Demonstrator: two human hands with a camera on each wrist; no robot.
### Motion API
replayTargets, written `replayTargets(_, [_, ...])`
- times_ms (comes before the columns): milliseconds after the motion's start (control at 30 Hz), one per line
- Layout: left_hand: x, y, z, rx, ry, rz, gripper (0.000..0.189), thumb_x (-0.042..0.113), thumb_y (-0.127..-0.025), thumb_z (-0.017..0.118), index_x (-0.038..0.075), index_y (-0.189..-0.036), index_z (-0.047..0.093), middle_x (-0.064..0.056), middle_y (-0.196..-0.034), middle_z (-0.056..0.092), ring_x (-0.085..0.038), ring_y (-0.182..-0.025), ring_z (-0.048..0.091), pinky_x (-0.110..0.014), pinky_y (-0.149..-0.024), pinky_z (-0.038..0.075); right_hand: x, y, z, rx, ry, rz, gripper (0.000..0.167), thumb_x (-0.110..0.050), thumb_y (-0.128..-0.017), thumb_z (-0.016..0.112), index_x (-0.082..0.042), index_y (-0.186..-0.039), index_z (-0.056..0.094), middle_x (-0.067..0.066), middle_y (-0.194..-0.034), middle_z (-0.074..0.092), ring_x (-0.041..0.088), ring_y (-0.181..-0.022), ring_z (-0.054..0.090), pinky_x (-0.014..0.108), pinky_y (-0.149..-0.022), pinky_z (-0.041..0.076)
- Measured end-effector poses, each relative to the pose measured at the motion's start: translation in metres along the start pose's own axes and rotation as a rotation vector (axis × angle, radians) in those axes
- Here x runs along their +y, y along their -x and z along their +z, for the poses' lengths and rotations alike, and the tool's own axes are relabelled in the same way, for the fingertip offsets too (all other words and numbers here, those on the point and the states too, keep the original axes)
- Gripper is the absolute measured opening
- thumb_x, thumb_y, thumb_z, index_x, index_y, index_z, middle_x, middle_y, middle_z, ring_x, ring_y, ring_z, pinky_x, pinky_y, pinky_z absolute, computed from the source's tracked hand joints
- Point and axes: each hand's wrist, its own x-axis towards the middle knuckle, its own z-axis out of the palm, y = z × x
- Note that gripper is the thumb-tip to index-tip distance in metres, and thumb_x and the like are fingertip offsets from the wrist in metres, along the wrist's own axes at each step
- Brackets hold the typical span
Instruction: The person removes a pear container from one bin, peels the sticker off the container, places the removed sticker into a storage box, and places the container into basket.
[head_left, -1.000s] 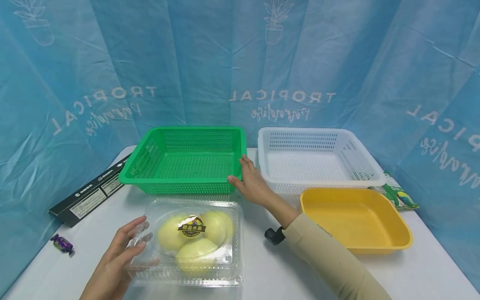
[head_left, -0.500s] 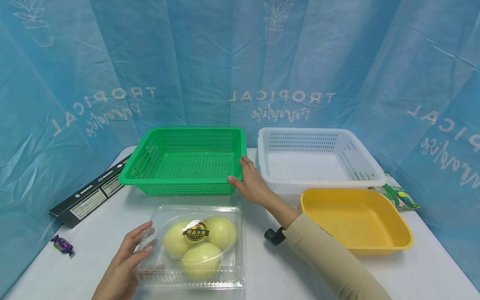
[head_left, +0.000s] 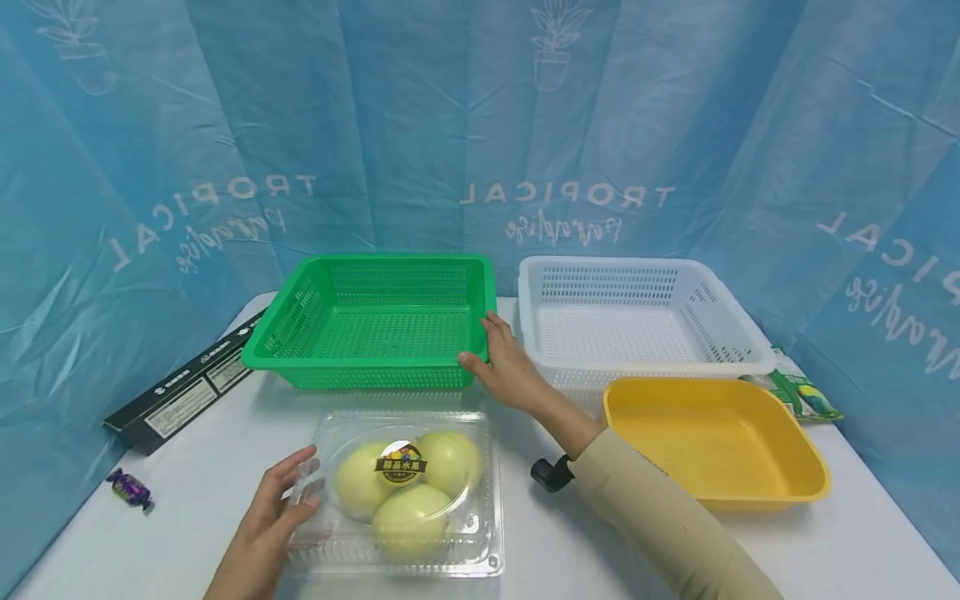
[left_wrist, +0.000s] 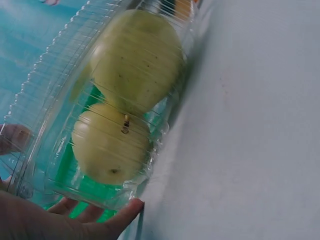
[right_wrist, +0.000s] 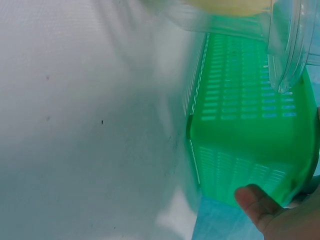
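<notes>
My left hand (head_left: 273,517) holds a clear plastic clamshell fruit box (head_left: 487,533) by its left side, its thumb and fingers spread around that end. Three pale yellow-green fruits (head_left: 411,518) show through the lid, which bears a dark label (head_left: 401,464). In the left wrist view, fingertips (left_wrist: 129,212) reach around the box's end. My right hand (head_left: 513,367) grips the right front corner of a green plastic basket (head_left: 360,363). The right thumb (right_wrist: 254,200) lies against the basket's outside in the right wrist view, while the other fingers are partly hidden at the rim.
A white basket (head_left: 652,367) stands right of the green one, with a yellow tub (head_left: 750,503) in front. A green packet (head_left: 802,392) lies behind the tub. At left are a long black box (head_left: 180,392) and a purple-wrapped candy (head_left: 131,489). A blue curtain (head_left: 420,125) hangs behind.
The left hand and the fruit box have shifted to the right, and the box now appears squarer to the green basket. The right hand has stayed on the basket's corner.
</notes>
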Motion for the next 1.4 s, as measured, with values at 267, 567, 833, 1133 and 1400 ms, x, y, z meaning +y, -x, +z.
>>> replayTargets(267, [-0.003,0.000,0.006,0.028,-0.062,0.083,0.054,0.018,-0.099,0.047,0.020,-0.147,0.023,-0.014,-0.145,0.023,-0.022,-0.126,0.038,-0.025,-0.080,0.052,0.001,0.000,-0.002,-0.002,-0.046,0.004,0.076,-0.042,-0.096,0.049,0.002,-0.148,0.016,0.015,-0.158,0.008,0.037,-0.143,0.021,0.052,-0.114,0.027])
replayTargets(567, [-0.004,0.000,0.008,0.029,-0.182,0.072,0.057,0.024,-0.097,0.052,0.026,-0.146,0.023,-0.016,-0.144,0.031,-0.004,-0.119,0.042,-0.027,-0.084,0.047,0.002,0.001,-0.004,-0.020,-0.083,0.010,0.077,-0.041,-0.096,0.051,0.002,-0.149,0.016,0.016,-0.158,0.007,0.035,-0.144,0.019,0.051,-0.114,0.027])
replayTargets(833, [-0.003,0.001,0.012,0.024,-0.177,0.141,0.057,0.020,-0.096,0.053,0.023,-0.146,0.024,-0.015,-0.140,0.033,0.013,-0.108,0.040,-0.015,-0.080,0.045,0.001,0.003,-0.008,-0.042,-0.129,0.020,0.077,-0.038,-0.096,0.052,0.003,-0.149,0.015,0.015,-0.159,0.005,0.034,-0.144,0.020,0.051,-0.112,0.030])
replayTargets(1133, [0.000,-0.002,0.020,0.019,-0.221,0.163,0.056,0.021,-0.096,0.054,0.022,-0.144,0.026,-0.014,-0.140,0.034,-0.020,-0.124,0.040,-0.015,-0.085,0.043,0.001,0.006,-0.008,-0.032,-0.138,-0.004,0.074,-0.033,-0.096,0.054,0.005,-0.147,0.018,0.019,-0.157,0.008,0.037,-0.140,0.028,0.049,-0.111,0.033])
replayTargets(1400, [0.003,-0.004,0.028,-0.003,-0.230,0.217,0.055,0.016,-0.096,0.053,0.019,-0.143,0.026,-0.016,-0.141,0.034,-0.018,-0.125,0.040,-0.041,-0.097,0.043,0.003,0.010,-0.008,-0.048,-0.157,0.003,0.070,-0.029,-0.097,0.052,0.003,-0.148,0.017,0.016,-0.158,0.006,0.034,-0.140,0.029,0.047,-0.106,0.040])
